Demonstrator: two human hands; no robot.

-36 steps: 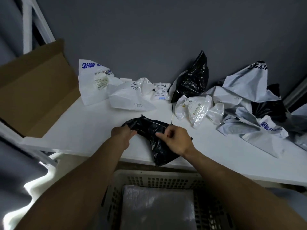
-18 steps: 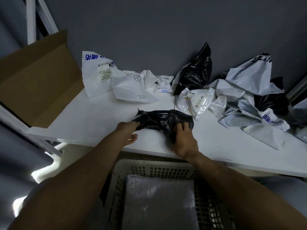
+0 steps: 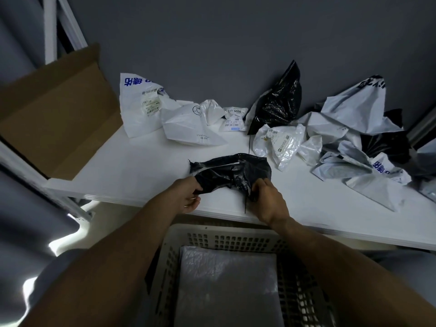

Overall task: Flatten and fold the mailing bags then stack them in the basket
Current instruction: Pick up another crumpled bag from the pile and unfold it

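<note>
Left hand pinches the near-left edge of the crumpled black mailing bag on the white desk, just beyond the basket holding one flat grey bag, right hand grip closed round the black bag's near-right corner, loose bags heaped far right.
</note>
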